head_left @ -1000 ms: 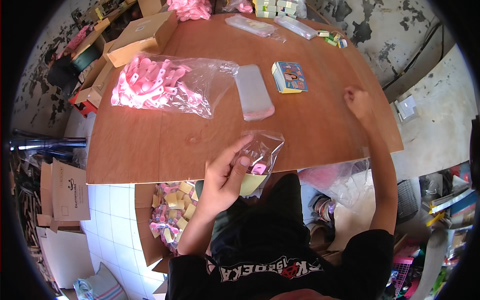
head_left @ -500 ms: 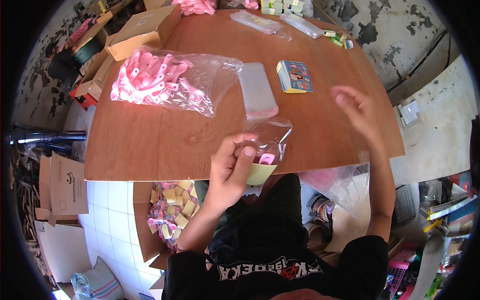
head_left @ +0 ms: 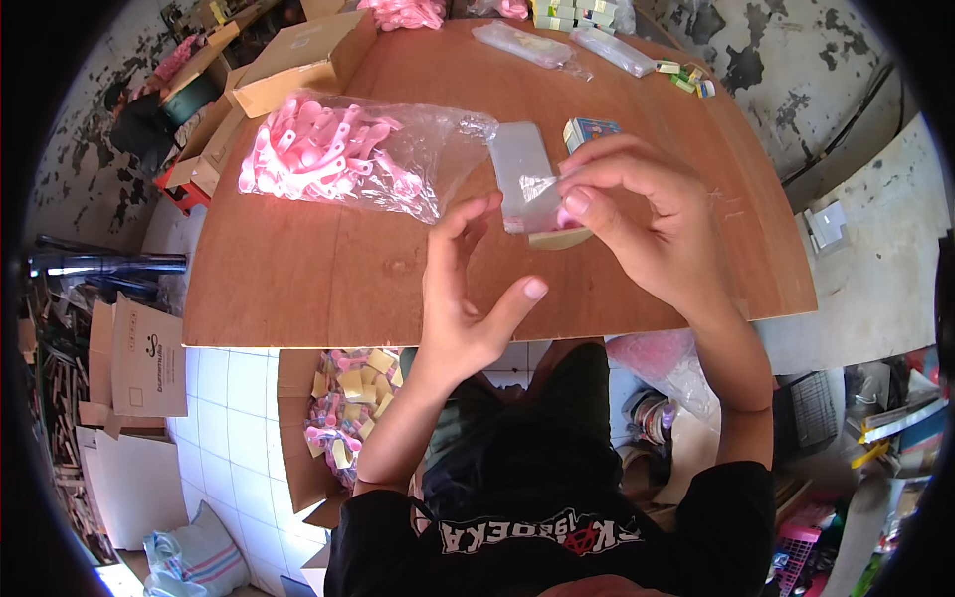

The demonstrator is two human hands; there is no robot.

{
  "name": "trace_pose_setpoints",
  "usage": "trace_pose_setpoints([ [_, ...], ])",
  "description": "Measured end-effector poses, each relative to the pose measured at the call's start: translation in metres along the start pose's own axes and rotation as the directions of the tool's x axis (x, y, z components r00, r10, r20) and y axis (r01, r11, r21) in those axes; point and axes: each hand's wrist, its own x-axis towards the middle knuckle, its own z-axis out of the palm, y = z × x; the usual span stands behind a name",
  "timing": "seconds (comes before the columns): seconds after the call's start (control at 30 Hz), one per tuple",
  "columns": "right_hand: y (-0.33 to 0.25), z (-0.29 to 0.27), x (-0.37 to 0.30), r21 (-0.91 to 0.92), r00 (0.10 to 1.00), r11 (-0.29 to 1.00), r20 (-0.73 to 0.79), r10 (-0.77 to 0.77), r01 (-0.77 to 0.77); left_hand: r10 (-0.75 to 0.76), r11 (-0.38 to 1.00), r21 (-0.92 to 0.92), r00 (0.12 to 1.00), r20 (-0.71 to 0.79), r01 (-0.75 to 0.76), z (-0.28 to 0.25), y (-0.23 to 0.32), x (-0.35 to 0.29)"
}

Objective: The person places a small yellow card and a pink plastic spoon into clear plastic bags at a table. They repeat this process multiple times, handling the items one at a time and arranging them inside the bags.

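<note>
Both my hands hold a small clear plastic bag (head_left: 537, 209) above the near part of the brown table (head_left: 328, 279). My left hand (head_left: 468, 289) grips its left side with the fingertips. My right hand (head_left: 642, 224) pinches its top right edge; a bit of pink and a pale yellow piece show inside. Beyond the hands lie a large clear bag of pink plastic pieces (head_left: 338, 159), a flat stack of clear bags (head_left: 519, 154) and a small coloured box (head_left: 589, 129), partly hidden by my right hand.
Cardboard boxes (head_left: 298, 65) stand at the table's far left corner. More packed bags (head_left: 532, 45) and small coloured items (head_left: 686, 80) lie at the far edge. An open carton of filled packets (head_left: 343, 408) sits on the tiled floor under the table's near edge.
My right hand came in from the table's right side and took the small bag's top edge. Both hands lifted the bag higher and farther over the table.
</note>
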Motion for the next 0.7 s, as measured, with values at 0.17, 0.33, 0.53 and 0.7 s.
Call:
trace_pose_setpoints([
  [0.17, 0.002, 0.006, -0.005, 0.197, 0.983, 0.978, -0.159, 0.096, -0.063, -0.043, 0.995, 0.093, 0.989, 0.144, 0.030, 0.007, -0.005, 0.020],
  [0.33, -0.009, 0.016, -0.019, 0.479, 0.893, 0.792, -0.036, 0.449, -0.378, -0.299, 0.942, -0.102, 0.938, 0.178, 0.319, 0.007, -0.006, 0.002],
  [0.53, 0.023, 0.039, -0.066, 0.587, 0.834, 0.669, 0.022, 0.551, -0.457, -0.388, 0.903, -0.122, 0.903, 0.184, 0.412, 0.008, -0.009, -0.014],
  [0.7, 0.027, 0.050, -0.065, 0.622, 0.790, 0.621, -0.008, 0.613, -0.476, -0.309, 0.911, -0.265, 0.948, 0.069, 0.316, 0.003, -0.011, -0.001],
])
